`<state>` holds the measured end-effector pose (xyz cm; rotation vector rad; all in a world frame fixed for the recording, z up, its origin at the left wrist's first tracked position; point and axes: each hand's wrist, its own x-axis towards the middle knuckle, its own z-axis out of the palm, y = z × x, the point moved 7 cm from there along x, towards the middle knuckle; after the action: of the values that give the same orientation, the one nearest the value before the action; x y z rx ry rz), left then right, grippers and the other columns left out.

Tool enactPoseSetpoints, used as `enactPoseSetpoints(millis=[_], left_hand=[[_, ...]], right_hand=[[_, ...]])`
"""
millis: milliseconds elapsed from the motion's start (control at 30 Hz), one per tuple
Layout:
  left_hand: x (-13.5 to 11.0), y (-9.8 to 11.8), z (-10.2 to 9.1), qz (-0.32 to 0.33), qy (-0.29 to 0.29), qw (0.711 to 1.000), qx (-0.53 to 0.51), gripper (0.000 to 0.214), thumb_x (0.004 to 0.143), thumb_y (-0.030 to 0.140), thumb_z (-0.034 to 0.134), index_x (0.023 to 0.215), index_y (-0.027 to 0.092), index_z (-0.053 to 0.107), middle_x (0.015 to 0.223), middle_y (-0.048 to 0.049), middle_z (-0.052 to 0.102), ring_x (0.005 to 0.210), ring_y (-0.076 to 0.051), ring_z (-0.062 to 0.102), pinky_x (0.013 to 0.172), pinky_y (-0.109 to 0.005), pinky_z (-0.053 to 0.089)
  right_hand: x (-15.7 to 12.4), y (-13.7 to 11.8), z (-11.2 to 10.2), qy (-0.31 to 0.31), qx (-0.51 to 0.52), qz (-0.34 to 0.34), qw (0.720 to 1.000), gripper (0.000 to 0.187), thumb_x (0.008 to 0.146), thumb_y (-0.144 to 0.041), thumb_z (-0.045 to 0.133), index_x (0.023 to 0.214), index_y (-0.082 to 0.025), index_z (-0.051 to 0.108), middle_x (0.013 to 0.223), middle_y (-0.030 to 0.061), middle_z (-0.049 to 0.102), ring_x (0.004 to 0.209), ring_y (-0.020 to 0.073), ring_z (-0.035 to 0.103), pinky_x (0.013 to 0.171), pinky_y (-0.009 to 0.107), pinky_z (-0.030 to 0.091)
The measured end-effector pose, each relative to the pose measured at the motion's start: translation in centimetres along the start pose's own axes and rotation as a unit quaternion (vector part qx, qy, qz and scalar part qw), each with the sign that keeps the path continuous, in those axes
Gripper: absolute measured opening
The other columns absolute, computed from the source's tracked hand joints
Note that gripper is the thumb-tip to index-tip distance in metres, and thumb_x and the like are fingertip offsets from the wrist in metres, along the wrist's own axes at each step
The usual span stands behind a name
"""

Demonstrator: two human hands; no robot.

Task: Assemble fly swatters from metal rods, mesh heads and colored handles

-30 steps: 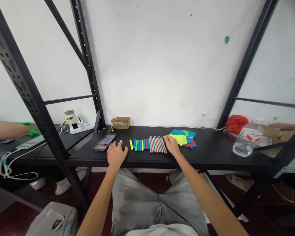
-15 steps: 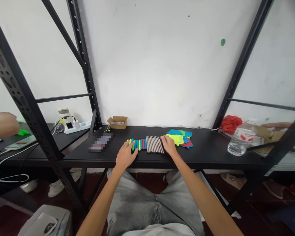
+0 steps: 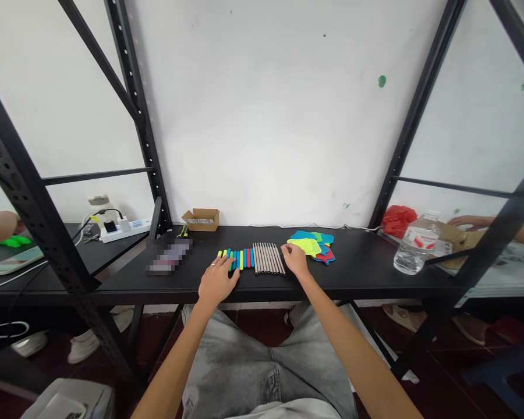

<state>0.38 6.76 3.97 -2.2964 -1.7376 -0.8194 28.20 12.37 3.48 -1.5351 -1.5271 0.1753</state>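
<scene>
A side-by-side row of short coloured sticks in yellow, green, blue and red lies on the black table. Right against it, thin metallic rods are lined up in parallel. My left hand rests over the left end of the coloured sticks, fingers spread and covering some of them. At the right edge of the rods is my right hand, its fingers curled together; whether they hold anything is hidden. Just beyond it lies an overlapping pile of flat yellow, blue and red pieces.
A small open cardboard box stands at the back left, near a blurred-out phone-like object. To the right are a clear plastic bottle and a red bag. Black metal posts frame the table. Other people's arms show at both sides.
The whole view has shifted slightly, so things appear further left. My left hand stays over the coloured sticks. My right hand remains beside the rods, fingers still curled.
</scene>
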Motion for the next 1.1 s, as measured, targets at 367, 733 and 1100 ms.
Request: enactPoseSetpoints(millis=[367, 733, 1100], left_hand=[[0.0, -0.1, 0.1, 0.004, 0.004, 1.0, 0.004, 0.042, 0.092, 0.043, 0.044, 0.125, 0.024, 0.062, 0.141, -0.0077, 0.055, 0.134, -0.03, 0.044, 0.1, -0.043, 0.047], [-0.1, 0.0, 0.1, 0.005, 0.013, 1.0, 0.012, 0.04, 0.092, 0.041, 0.045, 0.125, 0.024, 0.062, 0.139, -0.0072, 0.056, 0.132, -0.029, 0.045, 0.1, -0.042, 0.046], [-0.1, -0.1, -0.2, -0.011, 0.04, 0.999, 0.007, 0.039, 0.091, 0.042, 0.047, 0.121, 0.023, 0.064, 0.141, -0.0085, 0.052, 0.133, -0.03, 0.043, 0.1, -0.042, 0.046]], right_hand=[[0.0, -0.2, -0.1, -0.012, 0.016, -0.004, 1.0, 0.027, 0.087, -0.029, 0.049, 0.091, -0.021, 0.075, 0.094, 0.0062, 0.075, 0.092, 0.0237, 0.068, 0.082, 0.031, 0.047], [-0.1, -0.3, -0.2, -0.015, 0.024, 0.0, 1.0, 0.025, 0.085, -0.026, 0.049, 0.087, -0.021, 0.074, 0.092, 0.0055, 0.075, 0.09, 0.0234, 0.068, 0.082, 0.031, 0.047], [1.1, -0.6, -2.7, 0.006, -0.094, -0.059, 0.994, 0.03, 0.089, -0.029, 0.047, 0.108, -0.018, 0.068, 0.109, 0.008, 0.07, 0.104, 0.0233, 0.062, 0.093, 0.033, 0.044]])
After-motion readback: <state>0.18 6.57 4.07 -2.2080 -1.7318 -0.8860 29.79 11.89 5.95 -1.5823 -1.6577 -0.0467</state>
